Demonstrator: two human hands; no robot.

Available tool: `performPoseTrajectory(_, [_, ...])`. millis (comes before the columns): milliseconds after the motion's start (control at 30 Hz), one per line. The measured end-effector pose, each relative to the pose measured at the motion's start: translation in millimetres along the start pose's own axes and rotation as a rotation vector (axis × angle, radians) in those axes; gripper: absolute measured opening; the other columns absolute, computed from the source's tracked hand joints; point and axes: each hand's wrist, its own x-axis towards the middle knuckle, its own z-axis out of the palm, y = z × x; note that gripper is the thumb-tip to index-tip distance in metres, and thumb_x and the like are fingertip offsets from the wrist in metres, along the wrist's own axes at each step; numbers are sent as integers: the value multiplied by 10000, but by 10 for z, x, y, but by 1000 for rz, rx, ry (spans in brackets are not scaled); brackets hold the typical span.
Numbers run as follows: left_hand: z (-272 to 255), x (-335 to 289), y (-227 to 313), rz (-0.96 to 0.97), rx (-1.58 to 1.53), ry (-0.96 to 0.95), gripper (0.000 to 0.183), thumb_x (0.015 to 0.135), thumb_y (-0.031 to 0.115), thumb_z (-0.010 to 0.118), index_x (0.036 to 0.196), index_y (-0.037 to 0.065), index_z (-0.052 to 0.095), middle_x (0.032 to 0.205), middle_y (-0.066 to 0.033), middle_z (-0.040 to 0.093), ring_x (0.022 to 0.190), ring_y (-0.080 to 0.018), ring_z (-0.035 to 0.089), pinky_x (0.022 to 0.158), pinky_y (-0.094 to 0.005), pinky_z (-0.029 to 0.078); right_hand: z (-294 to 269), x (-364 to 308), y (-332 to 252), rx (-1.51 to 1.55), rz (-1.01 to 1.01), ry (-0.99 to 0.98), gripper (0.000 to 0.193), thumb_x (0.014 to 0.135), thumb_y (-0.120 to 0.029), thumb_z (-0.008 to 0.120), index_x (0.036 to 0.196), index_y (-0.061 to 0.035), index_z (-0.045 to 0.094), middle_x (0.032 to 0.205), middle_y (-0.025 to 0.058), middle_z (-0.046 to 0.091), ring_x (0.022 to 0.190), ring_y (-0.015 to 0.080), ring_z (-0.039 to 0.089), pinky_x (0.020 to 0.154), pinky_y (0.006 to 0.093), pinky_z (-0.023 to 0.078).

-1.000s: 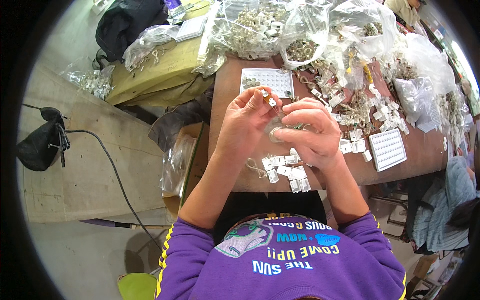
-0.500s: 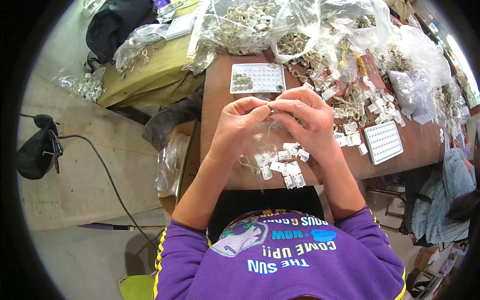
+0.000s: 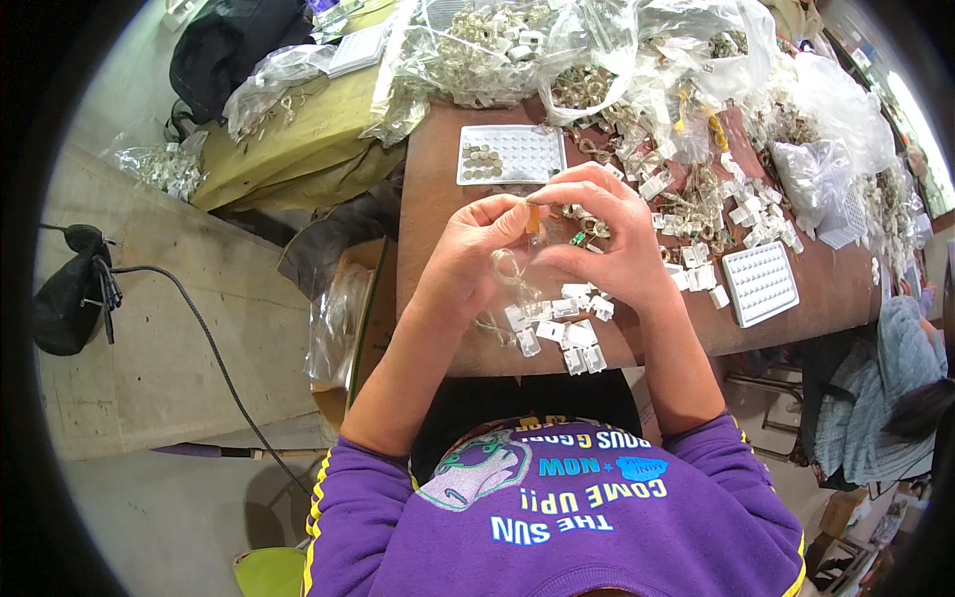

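My left hand (image 3: 466, 244) pinches a small orange piece (image 3: 533, 219) between thumb and forefinger over the table. A coil of thin clear wire (image 3: 507, 266) hangs below those fingers. From the other side my right hand (image 3: 615, 224) curls in, its fingertips at the top of the orange piece and its thumb near the lower end. Just under both hands lies a loose group of small white plastic cases (image 3: 572, 333). Beyond them is a white tray (image 3: 532, 149) of small wells, its left part holding several silvery button cells (image 3: 482, 161).
Another white tray (image 3: 761, 284) lies at the right near the table edge. Heaps of white cases and tangled wire (image 3: 686, 204) cover the table's right side. Clear bags (image 3: 487, 50) stuffed with parts line the back. An open cardboard box (image 3: 368, 318) stands left of the table.
My hands have tilted and parted slightly, and the orange piece now shows between them. The wire coil has come into sight under my left hand. The trays and cases have stayed put.
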Motion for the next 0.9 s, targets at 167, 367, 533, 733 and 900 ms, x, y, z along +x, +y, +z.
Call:
performPoseTrajectory(167, [-5,-14,25,-13,-18,-38,167,911,158,667,978,5,670,909,-39,674,770,-79,598,692,-212,482,0,8,7,-18,-7,9,346,664,-78,791,995,-52,691,908,73,648,867,215,635,750,314,512])
performPoseTrajectory(367, [47,-23,-5,31,-82,-42,174,914,143,661,1007,-5,668,968,-69,684,841,-102,618,766,-249,507,28,-40,26,207,153,35,276,744,-56,741,1004,-8,665,931,53,644,881,153,620,775,277,499])
performPoseTrajectory(533, [86,22,-89,290,80,111,164,905,110,662,1031,5,670,998,-72,688,899,-114,615,828,-266,489,16,-71,40,494,520,42,151,907,-131,635,987,-3,632,946,26,631,867,87,592,783,237,482])
performPoseTrajectory(733, [98,33,-135,395,237,217,140,906,97,652,1014,11,673,990,-59,688,908,-98,606,849,-258,474,23,-95,41,704,727,-127,199,904,-217,647,926,-19,642,845,-7,641,772,39,559,694,191,436])
performPoseTrajectory(900, [103,49,-143,309,67,192,155,914,129,655,1018,14,664,950,-51,683,886,-96,604,835,-254,474,0,-76,39,729,711,-153,181,906,-215,641,909,-35,639,817,-16,625,765,30,554,680,207,445])
